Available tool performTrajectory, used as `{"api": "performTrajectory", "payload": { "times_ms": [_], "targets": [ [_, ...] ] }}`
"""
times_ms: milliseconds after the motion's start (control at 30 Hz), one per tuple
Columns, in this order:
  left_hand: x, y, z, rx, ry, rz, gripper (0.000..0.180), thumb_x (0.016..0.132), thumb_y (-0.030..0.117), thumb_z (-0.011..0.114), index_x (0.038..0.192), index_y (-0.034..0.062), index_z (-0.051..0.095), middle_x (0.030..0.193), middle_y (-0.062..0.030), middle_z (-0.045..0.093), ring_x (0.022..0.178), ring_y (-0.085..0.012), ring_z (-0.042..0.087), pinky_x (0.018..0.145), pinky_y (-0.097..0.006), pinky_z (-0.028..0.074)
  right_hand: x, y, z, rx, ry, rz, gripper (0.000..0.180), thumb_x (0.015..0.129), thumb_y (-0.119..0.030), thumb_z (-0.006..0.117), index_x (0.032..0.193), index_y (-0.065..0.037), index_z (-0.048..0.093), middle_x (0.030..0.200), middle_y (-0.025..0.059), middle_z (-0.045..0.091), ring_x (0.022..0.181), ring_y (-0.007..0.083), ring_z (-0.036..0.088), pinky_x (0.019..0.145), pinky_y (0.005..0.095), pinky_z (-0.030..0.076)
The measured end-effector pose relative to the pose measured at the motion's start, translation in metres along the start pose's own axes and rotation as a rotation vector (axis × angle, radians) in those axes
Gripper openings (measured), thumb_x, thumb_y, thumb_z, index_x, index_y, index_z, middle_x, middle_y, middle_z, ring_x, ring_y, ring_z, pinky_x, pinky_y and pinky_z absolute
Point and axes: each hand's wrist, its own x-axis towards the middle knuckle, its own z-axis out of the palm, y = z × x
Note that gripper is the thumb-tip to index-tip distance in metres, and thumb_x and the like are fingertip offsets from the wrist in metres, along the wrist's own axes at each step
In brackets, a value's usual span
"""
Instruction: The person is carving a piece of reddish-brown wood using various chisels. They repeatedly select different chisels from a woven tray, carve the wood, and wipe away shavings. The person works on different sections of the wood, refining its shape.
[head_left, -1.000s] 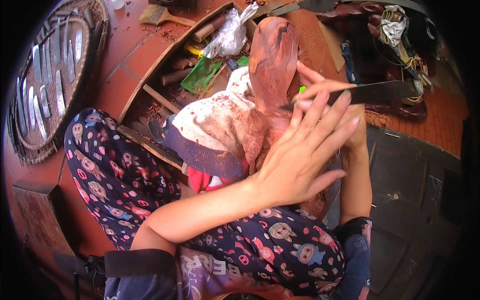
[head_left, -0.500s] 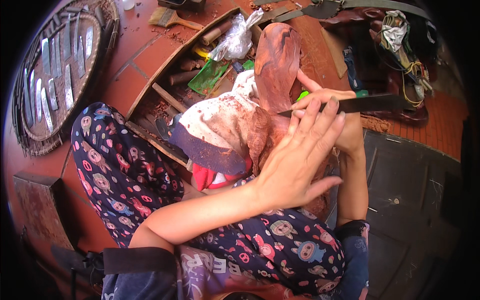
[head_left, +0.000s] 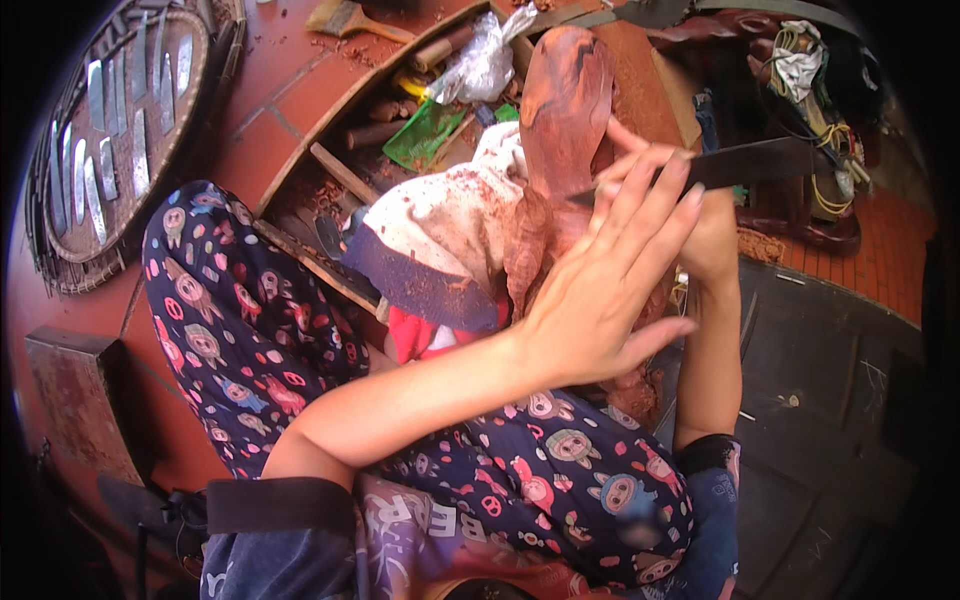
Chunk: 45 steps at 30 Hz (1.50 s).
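**Two hands work a dark blade over reddish wood**

The carved wooden piece [head_left: 565,90] lies at the centre, its rounded end toward twelve o'clock; the person's left hand [head_left: 605,275] lies flat across the dark blade [head_left: 755,165], fingers straight and thumb spread; it hides much of the right hand [head_left: 712,228], which is beneath, one finger stretched to the wood, so its grip cannot be told; the blade tip reaches the wood.

A shavings-strewn cloth [head_left: 435,225] crowds the wood at nine o'clock; beyond it, at ten, a wooden tray [head_left: 315,268] holds a clear plastic bag [head_left: 480,65] and a green packet [head_left: 425,135]; a brush [head_left: 350,20] lies at eleven; a round basket [head_left: 183,145] of metal blades [head_left: 79,180] sits between nine and ten; a cord-wrapped bundle [head_left: 797,75] is at two.

Reddish tiles [head_left: 270,80] form the floor; a dark panel [head_left: 800,400] spreads at four; patterned trousers [head_left: 240,330] fill seven to eight.
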Motion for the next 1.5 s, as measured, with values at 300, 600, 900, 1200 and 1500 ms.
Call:
{"api": "performTrajectory", "payload": {
  "times_ms": [300,600,900,1200,1500],
  "targets": [
    [0.017,-0.011,0.0,0.01,0.039,0.031,0.11,0.075,0.032,0.085,0.159,-0.0047,0.023,0.167,-0.0286,0.015,0.156,-0.0489,0.009,0.124,-0.058,0.019,0.005,-0.012,0.004,0.007,0.079,0.122,0.016,0.089,-0.004,0.071,0.1,0.007,0.073,0.094,0.0156,0.075,0.094,0.0262,0.073,0.115,0.0581,0.042],
    [0.009,-0.014,0.004,0.031,0.081,0.075,0.115,0.071,0.035,0.087,0.159,-0.005,0.024,0.168,-0.0275,0.015,0.157,-0.046,0.011,0.125,-0.057,0.018,0.001,-0.008,0.01,-0.004,0.102,0.085,0.02,0.085,-0.003,0.073,0.101,0.008,0.075,0.097,0.0174,0.076,0.105,0.0325,0.072,0.115,0.0591,0.042],
    [0.006,-0.011,0.002,0.028,0.052,0.063,0.117,0.072,0.039,0.086,0.159,-0.0072,0.023,0.166,-0.0323,0.013,0.156,-0.0487,0.008,0.125,-0.057,0.017,0.003,-0.012,0.015,0.015,0.14,0.093,0.02,0.086,-0.004,0.071,0.101,0.009,0.074,0.095,0.0164,0.076,0.102,0.0302,0.073,0.117,0.0579,0.04],
    [0.002,-0.009,-0.002,0.022,0.053,0.049,0.119,0.072,0.04,0.086,0.159,-0.0079,0.02,0.166,-0.0332,0.012,0.156,-0.0497,0.009,0.125,-0.055,0.017,0.005,-0.018,0.017,-0.056,0.118,0.052,0.018,0.087,-0.003,0.069,0.101,0.008,0.074,0.093,0.0164,0.076,0.095,0.0272,0.075,0.116,0.0591,0.041],
    [0.002,-0.002,-0.005,-0.013,0.06,0.035,0.123,0.07,0.04,0.087,0.159,-0.0087,0.018,0.166,-0.034,0.01,0.155,-0.0518,0.007,0.125,-0.056,0.018,0.007,-0.031,0.027,-0.042,0.2,0.143,0.015,0.088,-0.001,0.067,0.098,0.007,0.075,0.091,0.0155,0.077,0.091,0.0235,0.075,0.116,0.0523,0.042]
  ]
}}
